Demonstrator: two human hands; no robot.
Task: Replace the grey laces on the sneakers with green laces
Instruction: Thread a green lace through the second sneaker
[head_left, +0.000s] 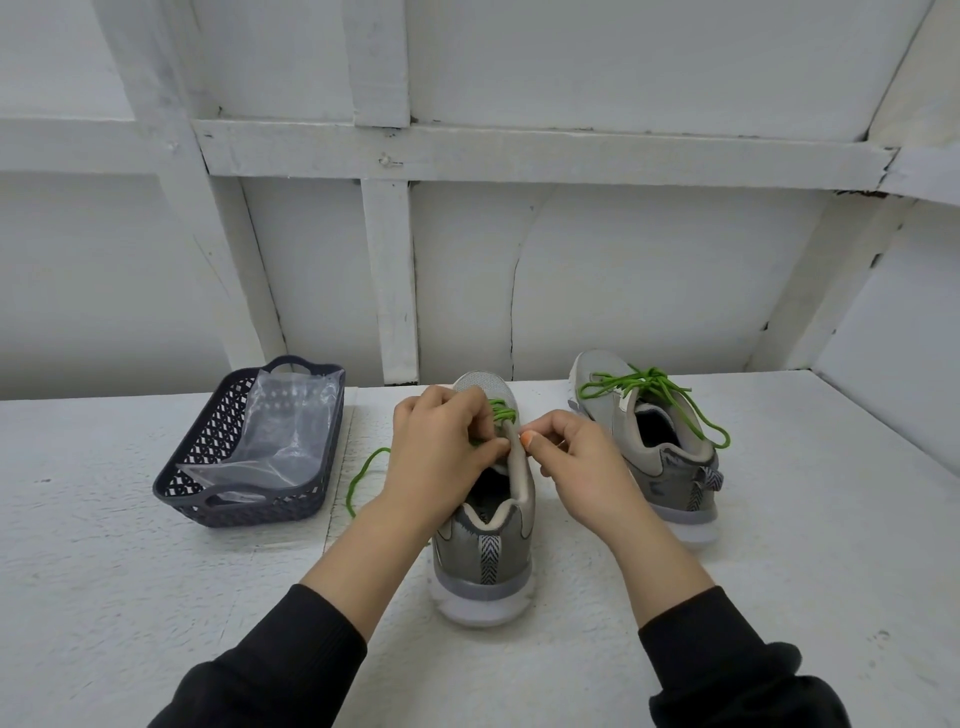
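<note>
Head view: we're mid-lacing on the near sneaker, heel toward us on the counter. The left hand pinches the green lace by the upper eyelets, while the right hand curls against the tongue, grip unclear. The far sneaker looks finished, bow tied. Next up, probably: thread the loose end and pull even. The dark basket holds a clear plastic bag.

sneakers grey | laces green | basket dark, lattice-patterned
</note>
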